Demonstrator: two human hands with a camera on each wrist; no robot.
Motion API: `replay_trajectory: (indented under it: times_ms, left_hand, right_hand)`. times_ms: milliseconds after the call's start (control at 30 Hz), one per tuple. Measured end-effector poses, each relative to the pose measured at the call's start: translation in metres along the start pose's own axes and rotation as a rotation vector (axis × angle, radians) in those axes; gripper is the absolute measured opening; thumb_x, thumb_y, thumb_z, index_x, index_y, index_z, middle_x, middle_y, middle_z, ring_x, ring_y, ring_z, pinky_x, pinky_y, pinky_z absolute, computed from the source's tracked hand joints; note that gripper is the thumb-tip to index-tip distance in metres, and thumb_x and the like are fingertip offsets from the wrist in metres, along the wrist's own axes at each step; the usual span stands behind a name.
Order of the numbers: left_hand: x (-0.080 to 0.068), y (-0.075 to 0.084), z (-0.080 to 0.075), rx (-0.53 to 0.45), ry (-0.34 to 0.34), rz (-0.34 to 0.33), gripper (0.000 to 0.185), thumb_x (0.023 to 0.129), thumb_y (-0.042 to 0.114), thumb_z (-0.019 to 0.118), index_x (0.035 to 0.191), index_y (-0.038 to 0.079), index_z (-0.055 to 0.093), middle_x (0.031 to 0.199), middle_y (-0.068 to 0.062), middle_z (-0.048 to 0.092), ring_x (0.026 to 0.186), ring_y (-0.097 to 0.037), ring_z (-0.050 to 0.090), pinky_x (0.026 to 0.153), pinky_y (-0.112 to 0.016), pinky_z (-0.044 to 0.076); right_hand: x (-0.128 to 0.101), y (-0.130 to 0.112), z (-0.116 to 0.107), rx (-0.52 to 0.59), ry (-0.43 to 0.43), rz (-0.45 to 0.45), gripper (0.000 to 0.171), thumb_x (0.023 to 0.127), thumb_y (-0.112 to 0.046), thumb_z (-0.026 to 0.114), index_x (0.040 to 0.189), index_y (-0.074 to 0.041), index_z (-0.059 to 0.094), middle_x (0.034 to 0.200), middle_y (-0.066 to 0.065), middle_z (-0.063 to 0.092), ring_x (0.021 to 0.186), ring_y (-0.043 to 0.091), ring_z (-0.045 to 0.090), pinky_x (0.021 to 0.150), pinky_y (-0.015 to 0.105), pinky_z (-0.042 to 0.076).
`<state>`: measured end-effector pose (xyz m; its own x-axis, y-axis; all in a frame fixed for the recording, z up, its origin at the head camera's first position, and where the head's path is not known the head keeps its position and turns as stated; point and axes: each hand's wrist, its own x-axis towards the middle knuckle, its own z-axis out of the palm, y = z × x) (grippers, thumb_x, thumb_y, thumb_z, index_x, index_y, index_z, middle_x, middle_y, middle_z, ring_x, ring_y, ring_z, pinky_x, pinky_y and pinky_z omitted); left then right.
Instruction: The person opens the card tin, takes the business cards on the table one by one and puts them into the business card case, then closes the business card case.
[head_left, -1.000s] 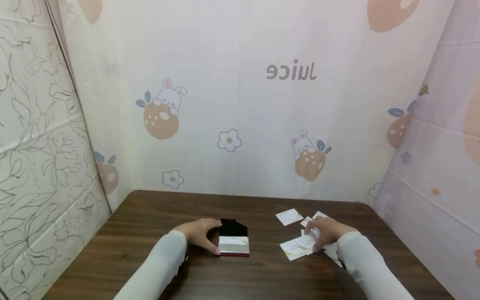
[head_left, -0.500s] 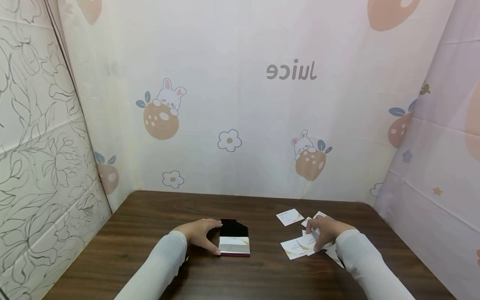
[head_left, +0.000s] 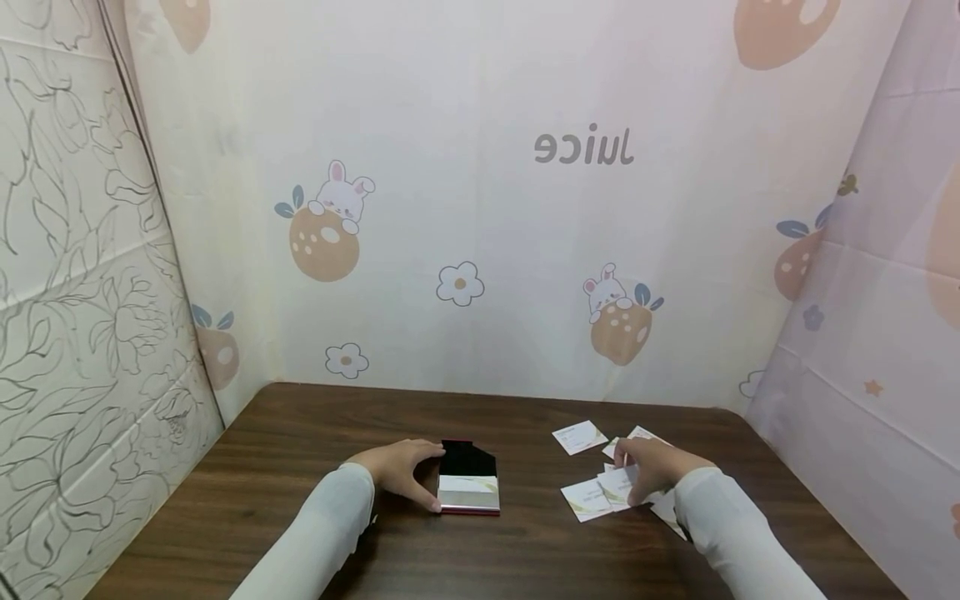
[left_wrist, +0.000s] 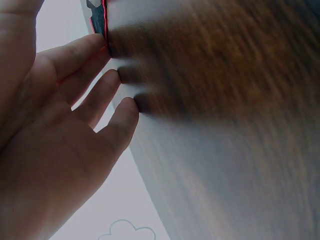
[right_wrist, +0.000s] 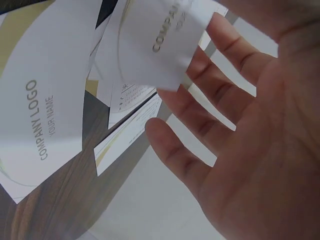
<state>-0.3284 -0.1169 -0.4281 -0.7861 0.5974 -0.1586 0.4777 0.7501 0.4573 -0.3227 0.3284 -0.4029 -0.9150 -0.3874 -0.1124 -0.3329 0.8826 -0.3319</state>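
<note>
My left hand point(head_left: 396, 468) holds an opened card case point(head_left: 468, 460) by its left side, thumb near the front corner and index finger near the back one. The case has a black lining, a silvery front and red edges, with white cards point(head_left: 465, 483) inside. In the left wrist view, one fingertip meets the red edge while other fingers are spread by the table. My right hand point(head_left: 663, 468) pinches a business card point(right_wrist: 155, 45), raised at a tilt over other cards; the thumb is hidden in the right wrist view. Another business card point(right_wrist: 47, 100) lies beside it.
More business cards lie scattered on the dark wooden table point(head_left: 337, 542): one at the back point(head_left: 580, 437), one at the left front point(head_left: 587, 498), several partly under the right hand. A patterned curtain point(head_left: 480, 208) rises behind the table's far edge.
My right hand has lifted slightly, and the card in its fingers tilts up a little off the others. The left hand and the card case keep their place.
</note>
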Motion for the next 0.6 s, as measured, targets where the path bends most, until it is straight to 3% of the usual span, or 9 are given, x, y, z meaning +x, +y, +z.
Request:
replay_trajectory:
  times_ms: [200, 367, 600]
  left_hand:
    - [0.0002, -0.0003, 0.0012, 0.002, 0.000, -0.001, 0.091, 0.075, 0.047, 0.087, 0.149, 0.011, 0.048, 0.153, -0.009, 0.043, 0.142, -0.030, 0.036, 0.113, -0.052, 0.032]
    - [0.0010, -0.0019, 0.0017, 0.008, 0.002, -0.008, 0.092, 0.075, 0.049, 0.086, 0.149, 0.012, 0.048, 0.153, -0.008, 0.043, 0.142, -0.030, 0.036, 0.112, -0.053, 0.032]
    - [0.0018, -0.0037, 0.0023, 0.007, 0.003, -0.010, 0.092, 0.075, 0.050, 0.086, 0.149, 0.012, 0.048, 0.153, -0.007, 0.043, 0.142, -0.029, 0.036, 0.113, -0.052, 0.032]
  right_hand:
    - [0.0017, 0.0013, -0.0012, -0.028, -0.025, 0.016, 0.036, 0.070, 0.006, 0.078, 0.097, -0.012, 0.062, 0.088, 0.003, 0.057, 0.077, 0.021, 0.050, 0.063, 0.035, 0.045]
    - [0.0011, 0.0018, -0.0028, -0.043, -0.020, 0.007, 0.023, 0.087, 0.007, 0.056, 0.096, -0.012, 0.065, 0.088, 0.004, 0.058, 0.076, 0.020, 0.051, 0.062, 0.034, 0.043]
    - [-0.0017, 0.0036, -0.0040, -0.010, -0.014, 0.019, 0.022, 0.092, 0.003, 0.050, 0.095, -0.011, 0.066, 0.088, 0.003, 0.059, 0.075, 0.019, 0.051, 0.061, 0.034, 0.043]
